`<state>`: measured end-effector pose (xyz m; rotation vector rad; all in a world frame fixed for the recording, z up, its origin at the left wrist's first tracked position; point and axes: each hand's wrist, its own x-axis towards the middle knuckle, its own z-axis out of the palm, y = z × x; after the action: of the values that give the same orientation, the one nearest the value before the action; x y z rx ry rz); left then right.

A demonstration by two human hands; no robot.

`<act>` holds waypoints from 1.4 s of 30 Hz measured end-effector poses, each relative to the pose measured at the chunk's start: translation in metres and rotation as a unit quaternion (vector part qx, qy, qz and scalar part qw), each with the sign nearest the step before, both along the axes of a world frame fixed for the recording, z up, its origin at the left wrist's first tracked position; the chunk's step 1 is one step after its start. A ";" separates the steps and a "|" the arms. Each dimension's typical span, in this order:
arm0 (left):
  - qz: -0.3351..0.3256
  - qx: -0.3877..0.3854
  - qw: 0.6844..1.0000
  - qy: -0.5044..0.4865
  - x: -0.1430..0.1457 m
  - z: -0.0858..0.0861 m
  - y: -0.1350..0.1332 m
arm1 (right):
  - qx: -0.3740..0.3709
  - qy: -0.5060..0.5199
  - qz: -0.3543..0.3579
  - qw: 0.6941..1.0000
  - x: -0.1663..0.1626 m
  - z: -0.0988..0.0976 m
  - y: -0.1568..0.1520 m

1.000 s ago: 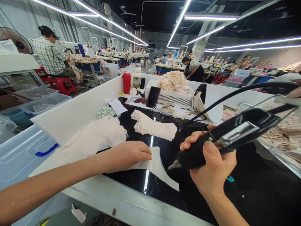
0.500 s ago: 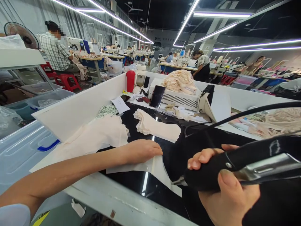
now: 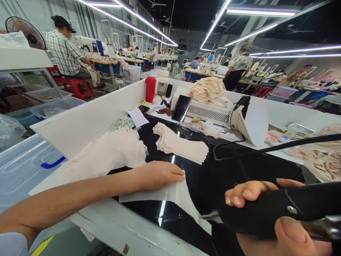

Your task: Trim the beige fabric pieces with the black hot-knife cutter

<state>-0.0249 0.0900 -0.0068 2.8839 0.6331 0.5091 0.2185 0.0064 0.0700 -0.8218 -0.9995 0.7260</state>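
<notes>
My left hand (image 3: pixel 160 176) is closed over a cream fabric piece (image 3: pixel 186 201), its fingers together at the fabric's upper edge and its thumb hidden. In my right hand (image 3: pixel 271 217) is a black corded hand tool (image 3: pixel 255 213) with a metal lever (image 3: pixel 326 227). My fingers wrap round its body, with the thumb below. The tool's narrow metal tip (image 3: pixel 211 216) lies at the right edge of the fabric, low over the black work surface (image 3: pixel 149 209). Behind my left hand lies a stack of cut cream pieces (image 3: pixel 183 144). A larger cream fabric pile (image 3: pixel 106 149) lies to the left.
At the back are a white vented box (image 3: pixel 207 110) with bundled fabric (image 3: pixel 207 89) on it, a phone (image 3: pixel 181 108), a red cup (image 3: pixel 150 89) and a white cone-shaped piece (image 3: pixel 253 121). The cord (image 3: pixel 287 145) crosses the right side. White panels border the table. Other people sit and stand beyond.
The view has shifted slightly. My right hand and the tool have moved right and down and look nearer. My left hand stays on the fabric. A person in the background has straightened up.
</notes>
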 end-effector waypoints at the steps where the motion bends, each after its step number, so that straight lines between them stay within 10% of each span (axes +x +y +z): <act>1: 0.004 0.005 1.000 0.005 0.000 -0.001 -0.001 | -0.010 0.001 0.003 1.000 0.001 0.003 0.001; 18: -0.003 0.063 0.996 -0.057 0.004 -0.012 -0.007 | 0.065 0.055 -0.027 0.996 -0.031 -0.003 0.079; 42: -0.007 0.073 0.995 -0.070 0.004 -0.011 -0.009 | 0.094 0.041 -0.030 0.994 -0.041 -0.014 0.086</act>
<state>-0.0214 0.0810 -0.0177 2.9512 0.5748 0.7772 0.1777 0.0923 0.0555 -0.6506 -0.9501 0.6000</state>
